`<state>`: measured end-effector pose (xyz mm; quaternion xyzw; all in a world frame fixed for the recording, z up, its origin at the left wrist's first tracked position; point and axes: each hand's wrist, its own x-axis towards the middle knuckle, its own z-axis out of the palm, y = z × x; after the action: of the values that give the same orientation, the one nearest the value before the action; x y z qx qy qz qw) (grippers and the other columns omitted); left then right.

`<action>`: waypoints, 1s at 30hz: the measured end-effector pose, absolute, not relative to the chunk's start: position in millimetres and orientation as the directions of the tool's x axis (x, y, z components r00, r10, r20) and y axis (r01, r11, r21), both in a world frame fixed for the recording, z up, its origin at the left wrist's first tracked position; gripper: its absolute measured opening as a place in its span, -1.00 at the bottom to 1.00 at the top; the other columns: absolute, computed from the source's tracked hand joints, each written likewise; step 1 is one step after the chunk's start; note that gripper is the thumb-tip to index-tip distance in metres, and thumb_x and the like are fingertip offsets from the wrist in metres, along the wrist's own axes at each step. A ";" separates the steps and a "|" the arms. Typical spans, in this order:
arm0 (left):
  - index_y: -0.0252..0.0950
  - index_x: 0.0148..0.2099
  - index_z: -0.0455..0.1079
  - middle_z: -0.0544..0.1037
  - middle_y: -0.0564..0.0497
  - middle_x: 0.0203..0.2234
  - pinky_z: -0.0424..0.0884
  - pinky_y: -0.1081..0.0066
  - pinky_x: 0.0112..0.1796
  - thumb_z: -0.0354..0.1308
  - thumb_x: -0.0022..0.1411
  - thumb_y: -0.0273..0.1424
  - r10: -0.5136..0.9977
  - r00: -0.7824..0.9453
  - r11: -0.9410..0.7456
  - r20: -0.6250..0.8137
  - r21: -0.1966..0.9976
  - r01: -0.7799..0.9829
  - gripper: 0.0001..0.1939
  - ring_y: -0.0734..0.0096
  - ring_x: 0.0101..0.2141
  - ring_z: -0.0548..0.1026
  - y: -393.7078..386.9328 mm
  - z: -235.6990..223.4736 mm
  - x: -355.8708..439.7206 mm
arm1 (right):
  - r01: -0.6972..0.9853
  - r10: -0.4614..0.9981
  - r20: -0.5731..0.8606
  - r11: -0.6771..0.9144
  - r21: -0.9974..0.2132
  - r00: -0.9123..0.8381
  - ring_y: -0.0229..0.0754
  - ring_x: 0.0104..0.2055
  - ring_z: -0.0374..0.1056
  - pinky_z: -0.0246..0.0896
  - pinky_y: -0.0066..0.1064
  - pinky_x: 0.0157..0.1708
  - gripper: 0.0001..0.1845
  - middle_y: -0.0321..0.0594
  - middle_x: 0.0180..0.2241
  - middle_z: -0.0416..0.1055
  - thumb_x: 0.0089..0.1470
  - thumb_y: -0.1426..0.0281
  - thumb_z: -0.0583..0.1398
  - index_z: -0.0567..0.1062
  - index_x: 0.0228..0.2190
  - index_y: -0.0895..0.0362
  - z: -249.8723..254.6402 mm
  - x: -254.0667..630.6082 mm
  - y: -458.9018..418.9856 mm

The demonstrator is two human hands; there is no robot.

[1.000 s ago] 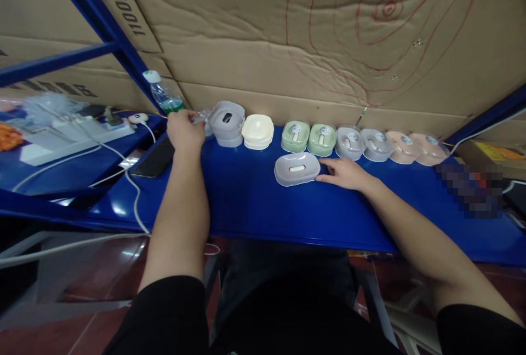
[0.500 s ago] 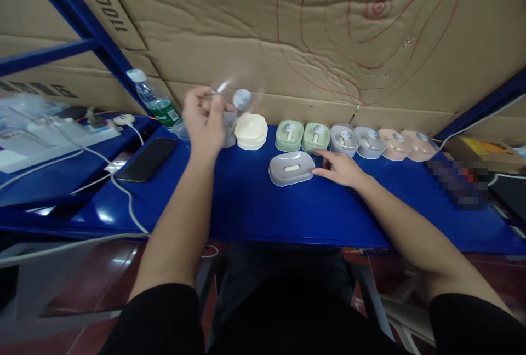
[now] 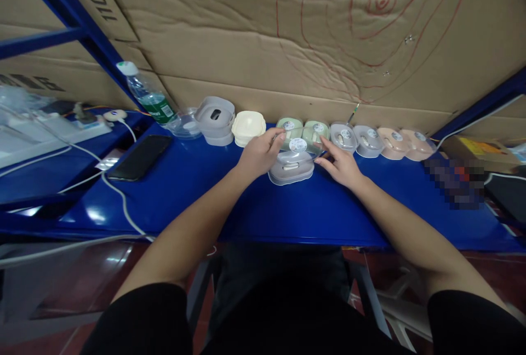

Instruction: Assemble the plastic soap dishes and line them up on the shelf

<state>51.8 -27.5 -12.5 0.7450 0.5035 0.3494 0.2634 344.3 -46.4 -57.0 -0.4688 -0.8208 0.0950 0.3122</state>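
A blue bench stands against a brown cardboard wall marked with red curved lines. On it, near the middle, sits an oval gray dish with a white bar inside. Above the dish, a clear lid with a round white label is tilted. The left hand is closed on the lid's left edge; the right hand has thumb and fingers parted at its right edge, and whether they grip it cannot be told. Behind the dish are two green containers; to its right, farther back, two gray containers, then two pink ones. Left of the dish are a cream stack, a gray stack, a bottle and a black phone.
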 end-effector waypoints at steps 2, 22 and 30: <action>-0.19 0.17 0.52 0.70 -0.12 -0.05 0.48 0.19 0.00 -0.05 0.56 -0.06 0.928 0.285 -0.373 0.242 0.627 0.684 -0.54 0.10 -0.01 0.62 -28.4 -9.2 47.5 | 0.715 0.833 0.406 0.540 -0.444 -0.376 0.08 -0.09 0.67 0.58 0.00 0.02 -0.16 0.03 0.22 0.58 0.38 -0.01 0.21 0.20 0.51 0.06 -58.6 344.6 -46.3; -0.27 -0.02 0.50 0.69 -0.18 -0.28 0.45 0.18 -0.16 -0.25 0.55 0.05 0.858 0.484 -0.389 -0.171 0.399 0.830 -0.37 -0.01 -0.16 0.67 -24.6 -8.7 32.1 | 0.727 0.822 0.313 0.567 -0.387 -0.475 0.20 0.03 0.67 0.60 0.08 0.08 -0.33 -0.12 0.02 0.71 0.19 -0.05 0.41 0.61 0.22 -0.01 -54.1 340.5 -46.2; -0.32 0.04 0.50 0.69 -0.25 -0.09 0.47 0.13 -0.05 -0.20 0.60 -0.06 0.878 0.478 -0.467 -0.002 0.209 0.859 -0.46 -0.03 -0.03 0.64 -25.4 -17.9 37.2 | 0.757 0.840 0.317 0.538 -0.370 -0.441 0.22 -0.02 0.68 0.63 0.09 0.03 -0.26 -0.14 0.03 0.70 0.07 -0.04 0.50 0.60 0.21 -0.05 -51.8 344.5 -44.6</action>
<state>37.2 -25.4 -17.9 0.8548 0.5082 0.0530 0.0907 344.5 -44.6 -51.8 -0.4729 -0.8444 0.0870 0.2363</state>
